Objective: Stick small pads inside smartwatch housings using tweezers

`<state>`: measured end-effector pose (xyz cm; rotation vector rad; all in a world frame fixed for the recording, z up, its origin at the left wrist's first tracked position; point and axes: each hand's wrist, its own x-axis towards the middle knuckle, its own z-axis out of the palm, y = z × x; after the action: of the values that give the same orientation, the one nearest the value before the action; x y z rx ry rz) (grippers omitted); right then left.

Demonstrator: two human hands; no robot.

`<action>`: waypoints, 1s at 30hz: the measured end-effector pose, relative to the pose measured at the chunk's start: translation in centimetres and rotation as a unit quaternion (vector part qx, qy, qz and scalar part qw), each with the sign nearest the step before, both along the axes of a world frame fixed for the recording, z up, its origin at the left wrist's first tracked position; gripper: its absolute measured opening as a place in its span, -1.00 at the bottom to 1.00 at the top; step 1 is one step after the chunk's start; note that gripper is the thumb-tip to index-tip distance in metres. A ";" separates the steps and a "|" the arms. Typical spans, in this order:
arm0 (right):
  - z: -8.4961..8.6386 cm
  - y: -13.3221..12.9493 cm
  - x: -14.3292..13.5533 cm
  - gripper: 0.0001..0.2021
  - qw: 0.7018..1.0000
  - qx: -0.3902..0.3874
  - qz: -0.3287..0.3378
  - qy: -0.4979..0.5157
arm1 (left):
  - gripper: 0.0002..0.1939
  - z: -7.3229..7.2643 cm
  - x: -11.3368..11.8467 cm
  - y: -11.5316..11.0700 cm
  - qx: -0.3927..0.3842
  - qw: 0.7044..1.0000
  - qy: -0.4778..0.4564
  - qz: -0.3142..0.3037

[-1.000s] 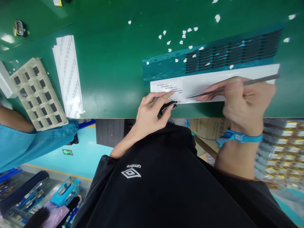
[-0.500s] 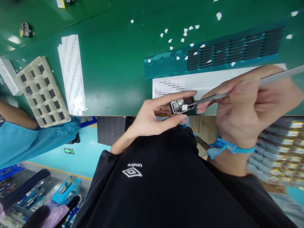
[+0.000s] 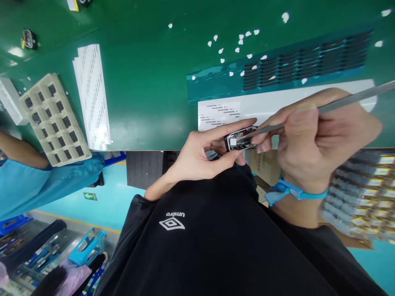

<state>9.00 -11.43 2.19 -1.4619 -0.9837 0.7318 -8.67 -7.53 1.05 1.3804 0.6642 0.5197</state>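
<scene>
My left hand [image 3: 200,158] pinches a small black electronic device [image 3: 227,144] by its edges, at the table's front edge. The casing is open, and wiring and small parts show inside. A little white square [image 3: 233,142] sits at its left end. In my right hand [image 3: 317,139] is a pair of metal tweezers [image 3: 342,100], gripped between thumb and fingers. Their tips reach into the open casing, close to the white square; whether they touch it I cannot tell. A blue band [image 3: 296,191] circles my right wrist.
Adhesive label sheets [image 3: 219,107] and a blue strip with black slotted pieces [image 3: 290,68] lie just beyond my hands. White dots [image 3: 241,37] are scattered there. Left are more sheets [image 3: 92,94], a compartment tray [image 3: 55,119] and a co-worker's arm [image 3: 21,148]. Packed parts [image 3: 361,201] stand lower right.
The white square has shifted left inside the casing, and the tweezer tips have drawn slightly away from it. The device has turned a little, and my right hand has moved slightly left.
</scene>
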 end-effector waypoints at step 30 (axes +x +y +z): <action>-0.6 -0.2 0.4 -0.59 1.000 -0.007 -0.004 -0.006 | -0.54 0.3 0.3 0.0 -0.076 0.997 0.017 0.006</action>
<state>9.36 -11.62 1.64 -1.4819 -0.9834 0.7266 -8.37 -7.48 1.33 1.2459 0.7257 0.4457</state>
